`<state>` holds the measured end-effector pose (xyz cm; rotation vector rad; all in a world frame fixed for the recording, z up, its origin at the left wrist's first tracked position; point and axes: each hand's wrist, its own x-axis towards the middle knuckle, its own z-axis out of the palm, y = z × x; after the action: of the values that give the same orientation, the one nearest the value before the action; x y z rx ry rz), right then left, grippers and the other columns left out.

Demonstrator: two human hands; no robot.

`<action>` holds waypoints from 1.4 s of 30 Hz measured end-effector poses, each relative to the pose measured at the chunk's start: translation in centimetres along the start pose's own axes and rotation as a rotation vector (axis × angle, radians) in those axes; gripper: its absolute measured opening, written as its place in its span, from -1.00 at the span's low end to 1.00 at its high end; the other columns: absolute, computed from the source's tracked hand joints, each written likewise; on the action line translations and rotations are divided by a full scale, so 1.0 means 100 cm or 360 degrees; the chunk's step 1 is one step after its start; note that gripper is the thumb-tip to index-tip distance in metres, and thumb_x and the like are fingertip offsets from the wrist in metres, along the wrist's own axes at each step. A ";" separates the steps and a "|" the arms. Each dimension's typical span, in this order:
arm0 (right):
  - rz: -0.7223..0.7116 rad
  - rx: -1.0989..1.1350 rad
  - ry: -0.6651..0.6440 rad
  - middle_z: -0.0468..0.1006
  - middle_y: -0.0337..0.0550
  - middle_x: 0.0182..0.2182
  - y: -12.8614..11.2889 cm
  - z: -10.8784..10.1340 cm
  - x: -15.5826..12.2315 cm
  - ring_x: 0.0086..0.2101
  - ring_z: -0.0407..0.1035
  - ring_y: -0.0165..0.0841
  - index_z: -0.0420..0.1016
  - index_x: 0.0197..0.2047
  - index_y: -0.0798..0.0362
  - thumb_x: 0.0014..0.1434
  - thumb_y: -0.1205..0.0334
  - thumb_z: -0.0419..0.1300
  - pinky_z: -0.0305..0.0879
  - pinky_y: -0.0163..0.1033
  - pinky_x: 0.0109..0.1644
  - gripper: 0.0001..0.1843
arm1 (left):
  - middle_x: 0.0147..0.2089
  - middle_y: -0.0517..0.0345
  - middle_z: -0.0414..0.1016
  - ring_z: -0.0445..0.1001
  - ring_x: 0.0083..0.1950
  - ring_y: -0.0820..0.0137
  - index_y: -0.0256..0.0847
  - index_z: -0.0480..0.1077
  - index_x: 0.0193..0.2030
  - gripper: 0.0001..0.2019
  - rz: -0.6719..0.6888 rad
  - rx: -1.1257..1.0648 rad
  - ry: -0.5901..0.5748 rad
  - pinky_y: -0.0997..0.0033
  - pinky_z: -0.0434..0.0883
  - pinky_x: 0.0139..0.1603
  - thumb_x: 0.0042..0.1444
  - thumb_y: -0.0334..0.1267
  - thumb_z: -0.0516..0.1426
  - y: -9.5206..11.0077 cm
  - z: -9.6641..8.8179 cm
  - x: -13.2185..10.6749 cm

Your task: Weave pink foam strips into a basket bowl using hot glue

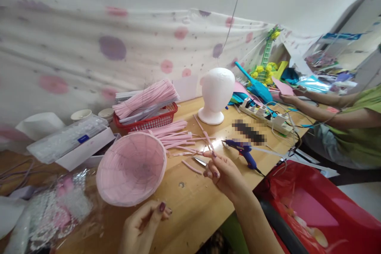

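Note:
My right hand [222, 172] is closed in a pinch over the middle of the table, thumb and forefinger at the lower end of a thin pink strip [207, 138]. Under its fingertips lies a shiny metal blade [200, 161], partly hidden. Lower down, my left hand [145, 222] is curled with the thumb against the fingers; whether anything small is in it does not show. Just above it rests a pink bowl-shaped basket [131, 168], tilted with its open side towards me. Behind the basket is a loose bundle of pink strips [175, 135], and one short strip [191, 166] lies apart.
A white foam head [217, 91] stands at the back. A blue glue gun [245, 152] lies right of my right hand, near a power strip [268, 119]. A red basket [145, 124] holds more strips. At right are a co-worker's arms [321, 107] and a red bin [321, 206].

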<state>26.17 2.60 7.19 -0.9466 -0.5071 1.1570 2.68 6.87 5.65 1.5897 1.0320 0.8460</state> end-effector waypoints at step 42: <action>-0.0045 0.0022 -0.0499 0.50 -0.25 -0.71 0.019 0.023 0.002 -0.58 0.43 -0.36 0.57 0.19 0.02 0.46 -0.12 0.01 0.41 -0.19 -0.28 -0.48 | -0.43 0.30 0.68 0.62 -0.49 0.58 -0.22 0.58 -0.27 -0.87 0.0507 0.0072 0.0237 0.85 0.49 -0.41 0.13 -0.43 0.18 0.077 0.042 0.060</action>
<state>23.47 3.81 6.76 -0.7463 -0.7607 1.2887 10.40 9.99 12.33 1.7789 0.9181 1.1780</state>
